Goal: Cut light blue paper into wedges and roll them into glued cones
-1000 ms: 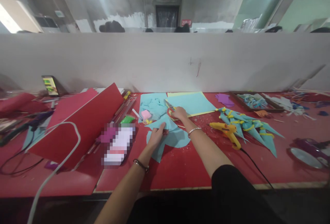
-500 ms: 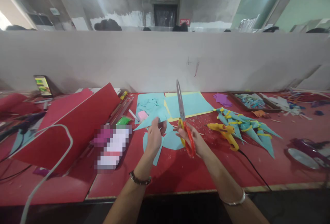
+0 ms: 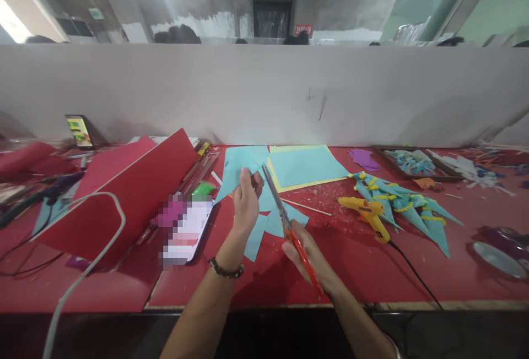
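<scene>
Between the fingers and thumb of my left hand point(image 3: 247, 200) is a light blue sheet piece point(image 3: 228, 179), paper or thin felt; the hand covers part of it. My right hand point(image 3: 309, 251) grips scissors point(image 3: 276, 195) by their red handles. Their blades look closed and point up and left, with the tips close to the right side of the held piece. Below both hands, loose light blue pieces lie on the red table: a strip point(image 3: 256, 239) and a wider cutout point(image 3: 285, 222).
Yellow-edged blue sheets point(image 3: 306, 166) lie ahead. On the right are a yellow glue gun point(image 3: 366, 213) with a cord, blue cones with yellow trim point(image 3: 407, 205) and a tray of scraps point(image 3: 417, 163). A phone point(image 3: 192, 235) and a leaning red board point(image 3: 124, 210) are left.
The scissors have swung from nearly upright to a leftward slant, their tips lowered toward the held piece. My right hand has moved down slightly. The view has shifted a little to the left.
</scene>
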{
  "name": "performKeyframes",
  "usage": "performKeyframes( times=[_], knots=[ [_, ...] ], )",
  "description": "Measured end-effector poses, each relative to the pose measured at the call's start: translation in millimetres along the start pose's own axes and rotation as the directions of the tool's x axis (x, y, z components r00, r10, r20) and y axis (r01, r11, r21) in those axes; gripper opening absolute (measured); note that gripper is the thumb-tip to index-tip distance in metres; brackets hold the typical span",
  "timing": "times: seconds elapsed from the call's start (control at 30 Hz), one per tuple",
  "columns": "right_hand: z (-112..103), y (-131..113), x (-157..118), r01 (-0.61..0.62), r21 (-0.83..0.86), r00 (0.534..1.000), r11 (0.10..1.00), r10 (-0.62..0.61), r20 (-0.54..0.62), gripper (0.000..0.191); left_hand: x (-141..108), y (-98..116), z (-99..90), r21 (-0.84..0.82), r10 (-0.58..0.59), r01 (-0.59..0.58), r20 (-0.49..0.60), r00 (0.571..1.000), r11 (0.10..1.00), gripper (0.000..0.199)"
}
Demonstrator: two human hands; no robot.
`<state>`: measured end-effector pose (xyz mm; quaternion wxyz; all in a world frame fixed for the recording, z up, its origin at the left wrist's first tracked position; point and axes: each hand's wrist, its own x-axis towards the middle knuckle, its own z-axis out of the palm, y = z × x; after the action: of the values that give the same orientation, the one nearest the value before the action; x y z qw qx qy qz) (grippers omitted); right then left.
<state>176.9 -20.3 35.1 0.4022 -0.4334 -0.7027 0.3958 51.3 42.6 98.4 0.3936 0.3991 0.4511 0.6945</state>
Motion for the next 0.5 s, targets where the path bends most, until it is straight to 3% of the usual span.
performKeyframes(
  times=[0.2, 0.37, 0.5],
  knots=[
    [0, 3, 0, 0.040, -0.030, 0.999, 0.999, -0.040, 0.006, 0.029, -1, -8, -5.1, 0.092, -0.023, 0.024, -0.008, 1.000, 0.995, 0.044],
    [-5, 2, 0, 0.011, -0.031, 1.000, 0.999, -0.012, -0.015, 0.031, -4, -7, -9.7, 0.294, 0.079, -0.139, 0.208, 0.975, 0.946, 0.045],
    [-7, 2, -2, -0.020, 0.003, 1.000, 1.000, 0.020, -0.005, 0.032, -1, -9, -11.6, 0.283, 0.060, -0.147, 0.295, 0.954, 0.948, 0.043]
  ],
)
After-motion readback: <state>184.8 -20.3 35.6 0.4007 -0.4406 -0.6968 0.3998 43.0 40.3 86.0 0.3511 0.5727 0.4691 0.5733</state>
